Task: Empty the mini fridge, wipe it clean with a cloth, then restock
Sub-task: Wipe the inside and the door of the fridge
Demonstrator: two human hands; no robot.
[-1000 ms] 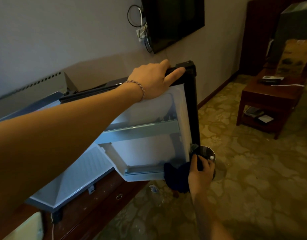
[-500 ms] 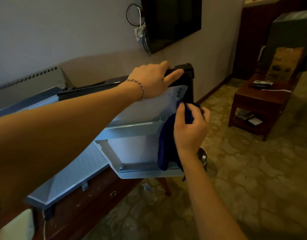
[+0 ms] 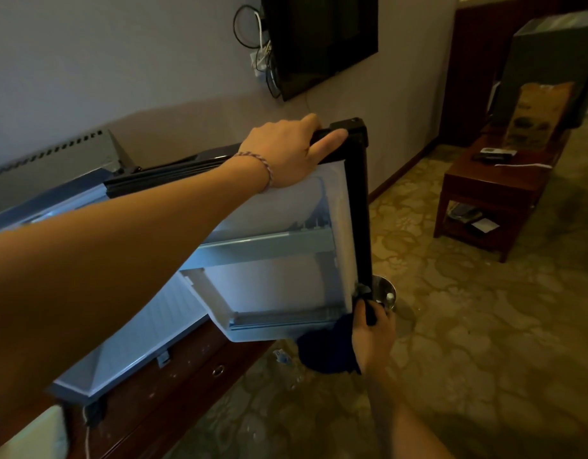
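Note:
The mini fridge [image 3: 127, 332] sits on a dark wooden cabinet with its door [image 3: 279, 279] swung open toward me. The door's white inner liner and empty shelves face me, framed by a black edge. My left hand [image 3: 286, 150] grips the door's top edge near the outer corner. My right hand [image 3: 372, 329] holds a dark blue cloth [image 3: 325, 352] pressed against the bottom of the door's black outer edge. The cloth hangs below the door's lower corner.
A round metal bin [image 3: 383, 289] stands on the patterned carpet just behind the door's lower corner. A wooden side table [image 3: 491, 190] with remotes stands at the right. A wall-mounted TV [image 3: 322, 41] hangs above. The cabinet [image 3: 173, 382] has a drawer with a ring pull.
My right hand slid the cloth from the bottom of the door's outer edge up to near the top, then back down to the bottom. My left hand stayed on the door's top.

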